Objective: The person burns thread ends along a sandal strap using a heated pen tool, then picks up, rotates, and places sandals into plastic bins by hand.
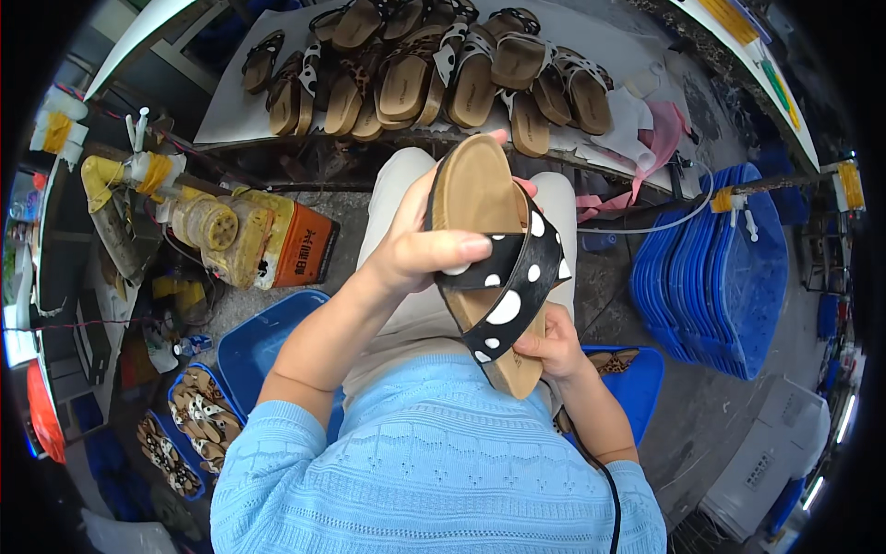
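Observation:
Above my lap I hold one sandal [482, 190] with a tan footbed and crossed black straps with white dots. My left hand [417, 242] wraps round its side, the thumb lying over a strap. Lower down, my right hand [552, 343] grips the sandal's near end, with the thumb on the footbed edge and the other fingers hidden behind. The sandal is tilted, its footbed facing me. Beyond my knees, a pile of sandals [473, 83] with dotted and leopard-print straps covers much of a white-topped bench [226, 118].
A stack of blue bins [738, 268] stands on the right, with a white box [771, 452] nearer. On the left are an orange and yellow can [300, 245], an empty-looking blue bin [268, 323] and bins of sandals [198, 406]. A pink strip [660, 138] hangs off the bench.

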A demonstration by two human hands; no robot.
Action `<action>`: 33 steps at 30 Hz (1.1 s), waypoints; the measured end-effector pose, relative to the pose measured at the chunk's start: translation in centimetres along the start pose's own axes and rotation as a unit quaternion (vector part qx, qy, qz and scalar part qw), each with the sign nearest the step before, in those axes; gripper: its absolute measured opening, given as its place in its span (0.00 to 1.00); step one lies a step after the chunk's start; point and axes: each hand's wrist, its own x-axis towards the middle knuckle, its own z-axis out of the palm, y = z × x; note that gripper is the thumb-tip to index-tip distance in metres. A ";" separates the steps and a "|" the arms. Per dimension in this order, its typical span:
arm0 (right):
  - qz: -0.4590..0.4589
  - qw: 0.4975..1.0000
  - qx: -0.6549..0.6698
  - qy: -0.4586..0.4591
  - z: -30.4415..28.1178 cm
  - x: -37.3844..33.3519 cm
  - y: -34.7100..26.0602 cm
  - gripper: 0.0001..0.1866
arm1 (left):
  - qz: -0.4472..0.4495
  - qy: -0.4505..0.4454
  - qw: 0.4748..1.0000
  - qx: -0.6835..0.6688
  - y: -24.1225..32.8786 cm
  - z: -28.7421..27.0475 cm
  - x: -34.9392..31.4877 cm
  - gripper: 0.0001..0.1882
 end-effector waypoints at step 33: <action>0.093 0.959 0.252 0.084 1.5 1.2 -2.2 0.16 | -0.074 0.165 0.979 -0.094 -4.2 -1.7 0.4 0.28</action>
